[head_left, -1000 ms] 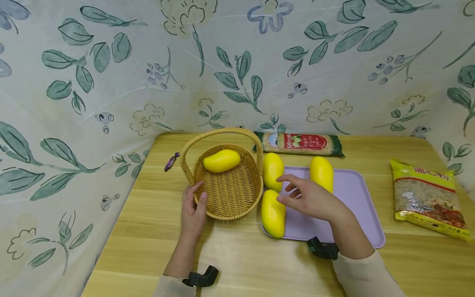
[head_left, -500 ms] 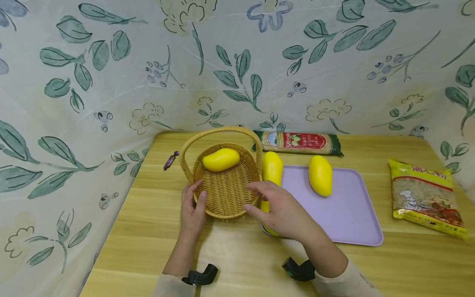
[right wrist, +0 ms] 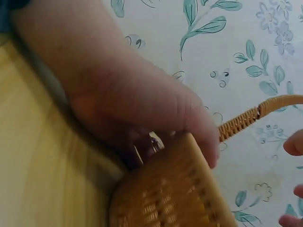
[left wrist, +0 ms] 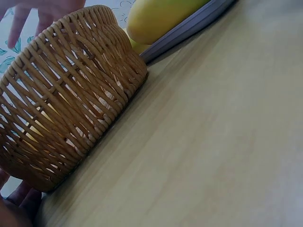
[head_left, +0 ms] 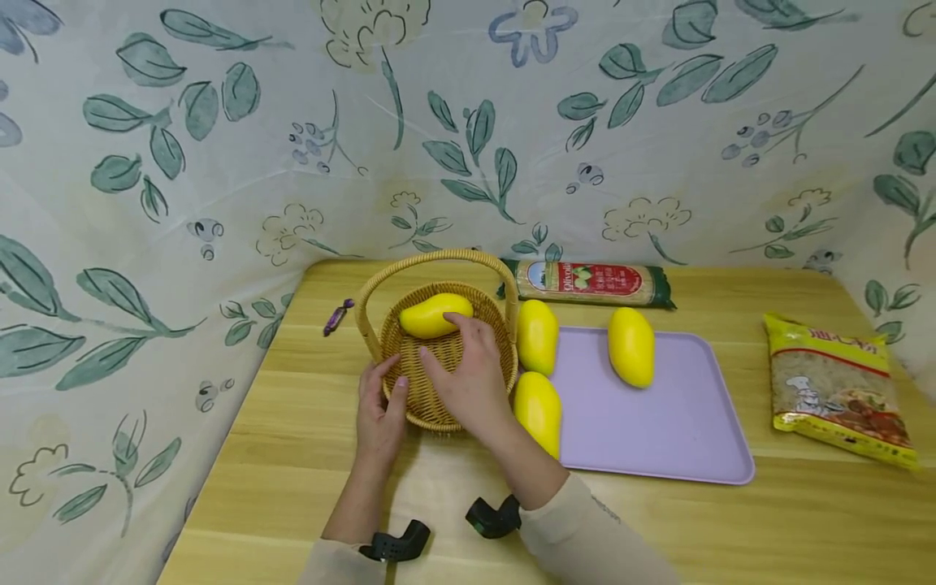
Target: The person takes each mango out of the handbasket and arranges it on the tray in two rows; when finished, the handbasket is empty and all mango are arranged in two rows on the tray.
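A handled wicker basket (head_left: 424,390) stands on the table with one yellow mango (head_left: 424,318) at its back. My left hand (head_left: 382,414) grips the basket's left side, its thumb over the rim in the right wrist view. Over the basket reaches my right hand (head_left: 471,378), fingers spread and holding nothing, the fingertips close to the mango; whether they touch it I cannot tell. Two mangoes, a rear mango (head_left: 538,337) and a front mango (head_left: 537,413), lie on the left edge of a lilac tray (head_left: 658,439). Another mango (head_left: 631,347) rests farther right on it.
A long pack of noodles (head_left: 588,282) lies behind the tray. At the right is a yellow bag of dry food (head_left: 841,390). A small purple-wrapped candy (head_left: 339,317) sits left of the basket. Patterned cloth (head_left: 468,122) hangs behind the table.
My right hand has moved left from above the tray, past the two left mangoes, to over the basket. My left hand has stayed on the basket's side, and the mangoes lie as before.
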Available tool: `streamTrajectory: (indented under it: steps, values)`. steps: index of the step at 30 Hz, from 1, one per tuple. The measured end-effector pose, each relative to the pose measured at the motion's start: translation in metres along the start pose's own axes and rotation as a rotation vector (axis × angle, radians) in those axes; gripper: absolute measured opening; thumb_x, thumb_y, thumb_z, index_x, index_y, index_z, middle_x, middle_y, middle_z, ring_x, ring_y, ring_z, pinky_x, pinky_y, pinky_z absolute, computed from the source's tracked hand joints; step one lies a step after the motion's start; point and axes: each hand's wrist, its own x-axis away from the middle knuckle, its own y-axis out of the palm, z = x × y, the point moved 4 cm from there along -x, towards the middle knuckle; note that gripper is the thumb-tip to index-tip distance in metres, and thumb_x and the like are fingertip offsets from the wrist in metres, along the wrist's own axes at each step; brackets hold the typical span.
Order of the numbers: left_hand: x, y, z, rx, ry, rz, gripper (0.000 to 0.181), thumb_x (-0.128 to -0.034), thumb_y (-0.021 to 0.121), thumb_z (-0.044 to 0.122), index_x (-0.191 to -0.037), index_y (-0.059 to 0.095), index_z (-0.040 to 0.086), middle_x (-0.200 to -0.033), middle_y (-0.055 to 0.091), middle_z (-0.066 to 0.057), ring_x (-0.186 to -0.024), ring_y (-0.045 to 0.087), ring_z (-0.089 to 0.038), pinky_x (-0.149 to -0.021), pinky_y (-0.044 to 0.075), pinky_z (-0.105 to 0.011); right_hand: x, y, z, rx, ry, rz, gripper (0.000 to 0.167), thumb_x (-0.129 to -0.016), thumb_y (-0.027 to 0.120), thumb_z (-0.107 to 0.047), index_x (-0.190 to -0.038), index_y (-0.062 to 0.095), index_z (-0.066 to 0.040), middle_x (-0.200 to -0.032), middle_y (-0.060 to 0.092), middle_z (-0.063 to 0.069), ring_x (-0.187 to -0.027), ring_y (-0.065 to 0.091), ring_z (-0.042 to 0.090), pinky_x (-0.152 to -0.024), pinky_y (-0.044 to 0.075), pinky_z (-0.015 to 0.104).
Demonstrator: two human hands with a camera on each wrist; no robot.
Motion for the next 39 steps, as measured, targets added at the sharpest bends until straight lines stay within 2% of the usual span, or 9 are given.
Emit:
streamTrajectory:
  steps: [4, 8, 15, 22, 27, 35, 39]
  values:
    - [0.0, -0.001, -0.001, -0.018, -0.007, 0.005, 0.038, -0.1049, 0.054, 0.02, -0.142, 0.057, 0.012, -0.16, 0.032, -0.017, -0.155, 0.02, -0.037, -0.123, 0.02, -0.064, -0.019, 0.016, -0.006, -0.07, 0.065, 0.079, 0.066, -0.092, 0.072, -0.042, -0.148, 0.048, -0.018, -0.154, 0.038, 0.014, -0.139, 0.041, 0.038, -0.111, 0.042, 0.057]
    - [-0.001, 0.0, -0.001, -0.03, -0.005, 0.005, 0.039, -0.1047, 0.054, 0.021, -0.142, 0.056, 0.011, -0.161, 0.031, -0.017, -0.155, 0.021, -0.038, -0.123, 0.02, -0.064, -0.039, 0.026, -0.008, -0.094, 0.122, 0.136, 0.067, -0.091, 0.073, -0.043, -0.148, 0.047, -0.02, -0.155, 0.035, 0.012, -0.139, 0.039, 0.041, -0.11, 0.041, 0.057]
    - [-0.001, 0.001, 0.0, -0.022, -0.004, 0.001, 0.04, -0.1045, 0.054, 0.021, -0.143, 0.056, 0.01, -0.161, 0.031, -0.018, -0.155, 0.02, -0.038, -0.124, 0.018, -0.063, -0.062, 0.034, 0.001, -0.009, 0.229, 0.153, 0.07, -0.092, 0.073, -0.045, -0.152, 0.043, -0.025, -0.157, 0.03, 0.009, -0.136, 0.038, 0.047, -0.11, 0.038, 0.058]
    - [-0.001, 0.0, 0.002, -0.038, 0.007, 0.019, 0.04, -0.1032, 0.055, 0.02, -0.142, 0.056, 0.008, -0.16, 0.033, -0.02, -0.153, 0.025, -0.04, -0.123, 0.021, -0.062, -0.071, 0.044, 0.01, 0.042, 0.283, 0.161, 0.073, -0.091, 0.076, -0.041, -0.153, 0.041, -0.028, -0.159, 0.026, 0.007, -0.135, 0.034, 0.05, -0.11, 0.035, 0.057]
    - [-0.002, 0.0, 0.002, -0.05, 0.014, 0.023, 0.04, -0.1031, 0.056, 0.02, -0.142, 0.057, 0.008, -0.159, 0.034, -0.02, -0.153, 0.025, -0.039, -0.123, 0.021, -0.063, -0.075, 0.051, 0.017, 0.056, 0.329, 0.167, 0.074, -0.089, 0.078, -0.041, -0.153, 0.041, -0.032, -0.16, 0.024, 0.005, -0.135, 0.034, 0.048, -0.107, 0.04, 0.055]
    - [0.0, -0.002, 0.0, -0.052, -0.008, 0.005, 0.04, -0.1043, 0.054, 0.022, -0.143, 0.056, 0.012, -0.163, 0.029, -0.018, -0.156, 0.019, -0.039, -0.123, 0.019, -0.065, -0.079, 0.054, 0.025, 0.073, 0.371, 0.177, 0.074, -0.088, 0.08, -0.042, -0.152, 0.045, -0.031, -0.158, 0.029, 0.007, -0.135, 0.036, 0.044, -0.108, 0.041, 0.053]
    - [0.001, -0.001, 0.0, -0.043, 0.003, 0.007, 0.04, -0.1039, 0.055, 0.021, -0.143, 0.057, 0.012, -0.161, 0.032, -0.018, -0.154, 0.024, -0.038, -0.123, 0.021, -0.064, -0.08, 0.054, 0.028, 0.08, 0.376, 0.169, 0.075, -0.087, 0.08, -0.043, -0.152, 0.045, -0.029, -0.157, 0.031, 0.008, -0.134, 0.038, 0.043, -0.109, 0.041, 0.052]
